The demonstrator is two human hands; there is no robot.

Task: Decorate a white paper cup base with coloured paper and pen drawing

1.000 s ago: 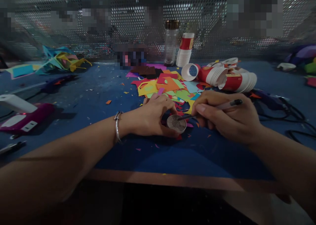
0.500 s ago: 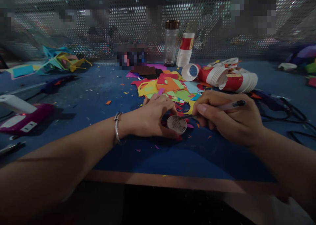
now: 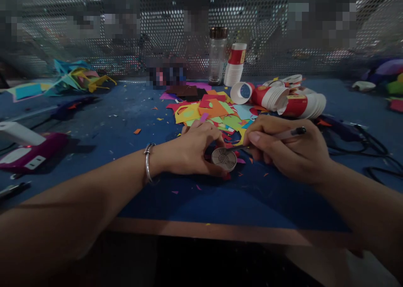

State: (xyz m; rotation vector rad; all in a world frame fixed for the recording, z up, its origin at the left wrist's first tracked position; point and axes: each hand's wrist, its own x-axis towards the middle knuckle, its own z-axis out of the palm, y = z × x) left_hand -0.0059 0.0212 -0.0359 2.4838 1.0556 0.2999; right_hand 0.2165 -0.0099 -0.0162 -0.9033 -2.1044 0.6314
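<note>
My left hand (image 3: 197, 150) is closed round what looks like an upturned paper cup (image 3: 223, 159), thumb on the near side and fingers on the far side. Its round pale base faces up and carries dark drawn lines; a bit of red shows below. In my right hand (image 3: 283, 152) is a pen (image 3: 288, 134) with a clear barrel and a dark end, its tip on or just over the base. Cut coloured paper (image 3: 217, 106) lies in a heap just beyond both hands.
Toppled paper cups (image 3: 270, 96) lie behind my right hand. A glass bottle (image 3: 218, 56) and a cup stack (image 3: 235, 64) stand at the back. Leftward are a purple power strip (image 3: 47, 152), a glue gun (image 3: 71, 106) and folded paper (image 3: 75, 77). Black cable (image 3: 371, 144) coils at right.
The pen tip has shifted very slightly over the drawn base. Both hands keep their hold, and the whole view has moved a little.
</note>
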